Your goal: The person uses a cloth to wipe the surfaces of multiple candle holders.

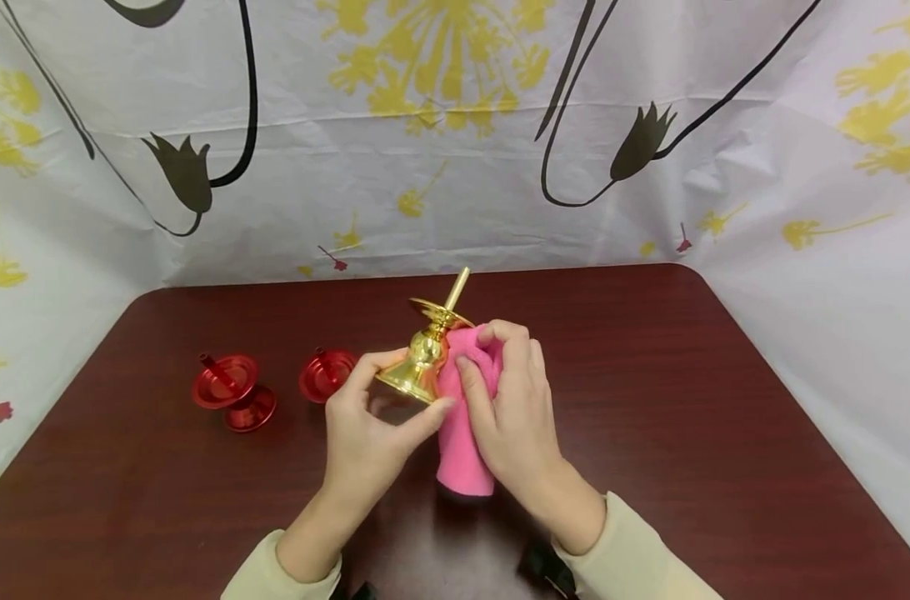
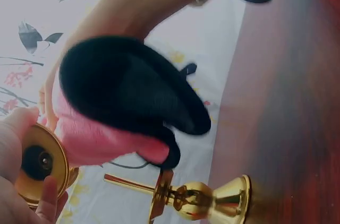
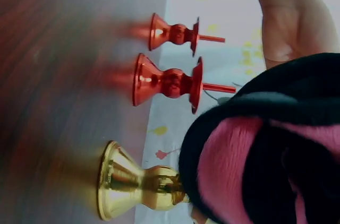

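Observation:
My left hand [image 1: 365, 442] pinches the flared base of a shiny gold candle holder [image 1: 427, 348] between thumb and fingers. The holder leans, its spike up and to the right. In my right hand [image 1: 518, 417] is a soft pink cloth piece [image 1: 464, 458] with a black edge, pressed against the holder's side. The left wrist view shows the held holder's hollow underside [image 2: 45, 160] and the black lower opening [image 2: 127, 86] of the cloth piece. A second gold candle holder [image 2: 228, 203] stands upright on the table, hidden in the head view.
Two red candle holders stand on the left of the dark wooden table [image 1: 687, 400]: one farther left [image 1: 251, 408], the other [image 1: 323, 379] beside my left hand. A white sheet [image 1: 455, 208] with printed flowers hangs behind and at both sides of the table.

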### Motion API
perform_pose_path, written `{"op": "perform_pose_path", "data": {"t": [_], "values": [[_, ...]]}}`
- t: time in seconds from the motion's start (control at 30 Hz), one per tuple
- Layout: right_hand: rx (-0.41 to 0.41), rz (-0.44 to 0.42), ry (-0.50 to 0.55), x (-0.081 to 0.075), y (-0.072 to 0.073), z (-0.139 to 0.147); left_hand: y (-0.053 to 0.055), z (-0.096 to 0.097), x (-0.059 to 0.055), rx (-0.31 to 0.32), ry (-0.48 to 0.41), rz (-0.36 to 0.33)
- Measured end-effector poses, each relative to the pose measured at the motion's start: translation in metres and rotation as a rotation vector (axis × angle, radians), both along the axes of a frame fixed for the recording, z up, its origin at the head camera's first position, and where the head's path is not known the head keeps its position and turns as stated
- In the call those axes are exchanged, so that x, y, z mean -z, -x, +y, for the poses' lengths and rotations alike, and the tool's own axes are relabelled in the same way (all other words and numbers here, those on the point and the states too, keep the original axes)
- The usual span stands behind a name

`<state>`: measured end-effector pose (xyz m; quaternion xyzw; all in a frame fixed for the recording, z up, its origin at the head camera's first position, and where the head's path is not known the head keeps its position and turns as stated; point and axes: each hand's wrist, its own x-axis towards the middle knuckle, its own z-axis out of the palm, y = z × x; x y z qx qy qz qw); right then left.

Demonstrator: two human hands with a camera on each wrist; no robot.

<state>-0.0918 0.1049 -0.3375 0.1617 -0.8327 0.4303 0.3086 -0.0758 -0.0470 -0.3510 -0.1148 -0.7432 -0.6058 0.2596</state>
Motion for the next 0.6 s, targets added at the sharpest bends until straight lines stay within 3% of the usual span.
{"op": "perform_pose_path", "data": {"t": [0.13,0.37,0.6], "values": [[0.042,0.051,0.005,-0.002,-0.004,0.001,0.0,-0.002,0.0,-0.021,0.081,0.055],[-0.046,0.255,0.173,-0.001,0.003,0.003,0.0,-0.003,-0.003,-0.056,0.15,0.138],[-0.065,0.123,0.22,0.005,0.01,0.002,0.001,-0.004,-0.002,-0.06,0.085,0.097]]}}
